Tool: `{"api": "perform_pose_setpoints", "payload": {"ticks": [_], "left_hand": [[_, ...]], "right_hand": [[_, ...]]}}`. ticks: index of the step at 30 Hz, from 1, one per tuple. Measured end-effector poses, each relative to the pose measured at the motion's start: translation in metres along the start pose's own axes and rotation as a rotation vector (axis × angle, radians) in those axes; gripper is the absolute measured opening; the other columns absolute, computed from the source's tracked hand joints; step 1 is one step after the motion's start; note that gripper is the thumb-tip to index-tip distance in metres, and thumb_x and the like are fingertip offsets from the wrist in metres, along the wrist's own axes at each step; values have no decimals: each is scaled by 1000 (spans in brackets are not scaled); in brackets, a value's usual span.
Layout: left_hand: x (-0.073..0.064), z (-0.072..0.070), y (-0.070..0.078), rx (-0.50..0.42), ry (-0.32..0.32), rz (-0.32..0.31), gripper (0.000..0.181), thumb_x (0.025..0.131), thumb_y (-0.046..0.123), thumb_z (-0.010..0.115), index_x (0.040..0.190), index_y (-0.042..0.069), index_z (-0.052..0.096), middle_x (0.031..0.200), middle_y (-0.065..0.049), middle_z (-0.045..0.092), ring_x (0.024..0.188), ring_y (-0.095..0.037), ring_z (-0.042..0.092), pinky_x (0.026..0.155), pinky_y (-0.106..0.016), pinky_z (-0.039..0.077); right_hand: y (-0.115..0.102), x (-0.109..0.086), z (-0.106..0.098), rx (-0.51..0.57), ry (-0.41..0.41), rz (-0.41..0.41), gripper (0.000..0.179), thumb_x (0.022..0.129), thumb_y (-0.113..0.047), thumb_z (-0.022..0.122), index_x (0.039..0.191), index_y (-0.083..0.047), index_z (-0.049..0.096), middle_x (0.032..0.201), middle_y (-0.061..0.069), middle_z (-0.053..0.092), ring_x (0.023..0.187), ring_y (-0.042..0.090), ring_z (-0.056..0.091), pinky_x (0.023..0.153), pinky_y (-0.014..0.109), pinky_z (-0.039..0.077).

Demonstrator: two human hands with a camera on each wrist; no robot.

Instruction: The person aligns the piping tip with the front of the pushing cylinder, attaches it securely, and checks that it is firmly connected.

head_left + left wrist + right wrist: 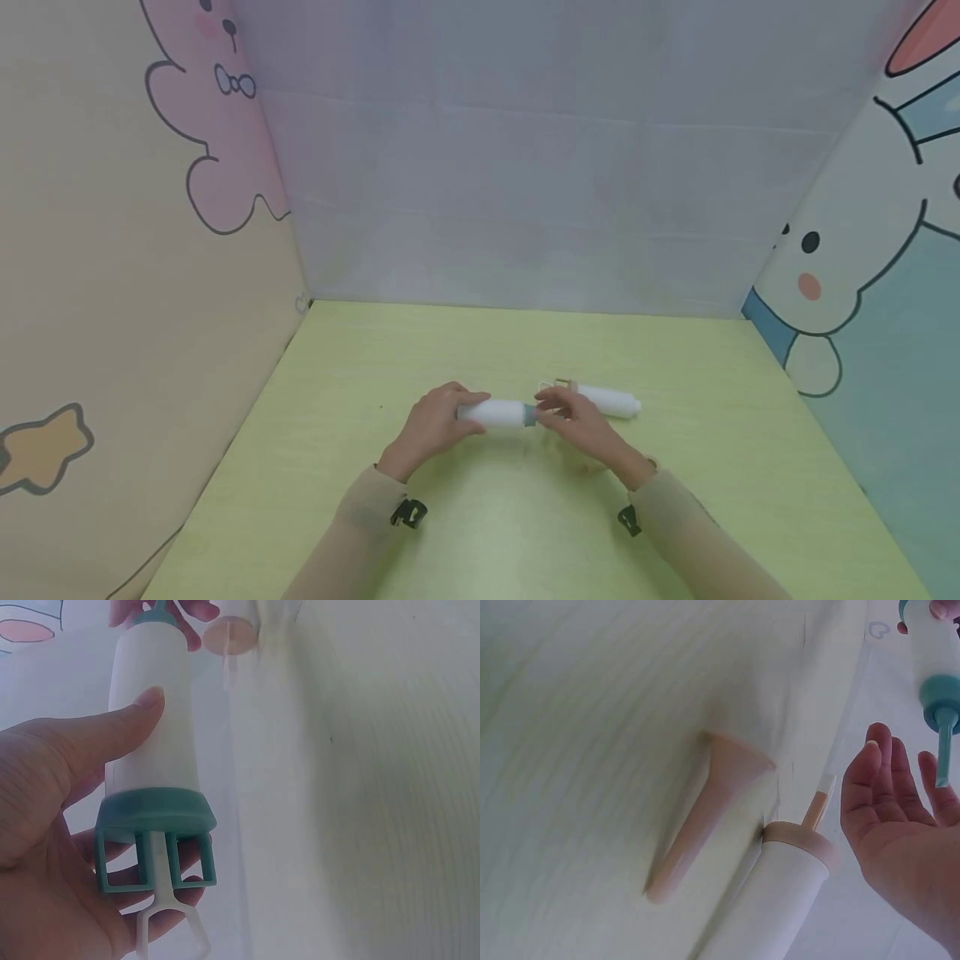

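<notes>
My left hand [435, 423] grips a large white syringe [495, 413] by its barrel, thumb along the side. In the left wrist view the syringe has a green collar [156, 811] with square finger loops and a white plunger handle [157, 901]. A slim green nozzle [944, 750] tapers from its other end. My right hand [900, 832] is beside that nozzle, palm turned up and fingers loosely bent, and the nozzle overlaps the fingers in the right wrist view.
A second white syringe [609, 402] with a peach collar [802, 844] lies behind my right hand. Nearer me, under the right forearm, lies a loose peach funnel-shaped nozzle [712, 795]. Cartoon-printed walls [847, 292] border the pale yellow-green table [480, 517].
</notes>
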State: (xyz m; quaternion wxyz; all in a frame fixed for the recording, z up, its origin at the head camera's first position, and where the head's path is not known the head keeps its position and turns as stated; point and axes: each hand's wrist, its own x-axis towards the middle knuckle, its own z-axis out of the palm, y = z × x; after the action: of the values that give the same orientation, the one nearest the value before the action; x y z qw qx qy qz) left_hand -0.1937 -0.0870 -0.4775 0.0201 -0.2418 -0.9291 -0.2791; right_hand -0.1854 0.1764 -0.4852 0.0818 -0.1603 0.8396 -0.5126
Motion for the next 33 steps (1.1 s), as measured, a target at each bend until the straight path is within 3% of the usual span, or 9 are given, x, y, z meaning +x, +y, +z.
{"api": "perform_pose_setpoints", "payload": {"ticks": [5, 9, 14, 22, 28, 33], "left_hand": [[0, 1, -1, -1, -6, -7, 47, 77, 31, 80, 121, 19, 69, 107, -5, 63, 86, -20, 60, 68, -36, 49], [1, 2, -2, -6, -4, -3, 46, 77, 31, 80, 121, 20, 69, 106, -5, 64, 86, -19, 59, 68, -35, 48], [1, 3, -1, 7, -11, 3, 46, 78, 31, 80, 121, 20, 68, 106, -5, 63, 86, -19, 59, 68, -34, 48], [0, 1, 3, 5, -10, 3, 46, 78, 28, 80, 121, 18, 68, 107, -7, 63, 86, -21, 59, 67, -36, 48], [-1, 1, 3, 7, -12, 5, 46, 78, 30, 79, 122, 19, 68, 108, -7, 63, 86, -21, 59, 67, -36, 48], [-1, 2, 0, 20, -3, 10, 46, 77, 31, 80, 121, 20, 69, 106, -7, 63, 85, -21, 60, 66, -35, 48]], "right_hand": [[-7, -3, 1, 85, -42, -98, 45, 81, -5, 76, 120, 4, 55, 115, 20, 60, 99, 39, 61, 77, 45, 51], [-6, -3, 3, 92, -46, -145, 43, 79, 1, 76, 117, 5, 55, 113, 23, 61, 97, 40, 62, 74, 42, 53], [-21, -6, 2, 87, -53, -144, 37, 80, 6, 72, 112, 8, 55, 110, 28, 60, 96, 44, 61, 75, 39, 53], [0, 1, 8, -14, -25, -127, 22, 91, -10, 65, 106, 6, 64, 100, 15, 65, 88, 32, 65, 74, 39, 53], [7, 2, 8, -90, 10, -21, 34, 100, -31, 50, 104, -2, 68, 99, 7, 66, 81, 21, 65, 75, 40, 49], [9, 1, 6, -66, 37, -38, 44, 86, -31, 72, 121, -6, 61, 115, 11, 63, 93, 24, 63, 76, 37, 50]]}}
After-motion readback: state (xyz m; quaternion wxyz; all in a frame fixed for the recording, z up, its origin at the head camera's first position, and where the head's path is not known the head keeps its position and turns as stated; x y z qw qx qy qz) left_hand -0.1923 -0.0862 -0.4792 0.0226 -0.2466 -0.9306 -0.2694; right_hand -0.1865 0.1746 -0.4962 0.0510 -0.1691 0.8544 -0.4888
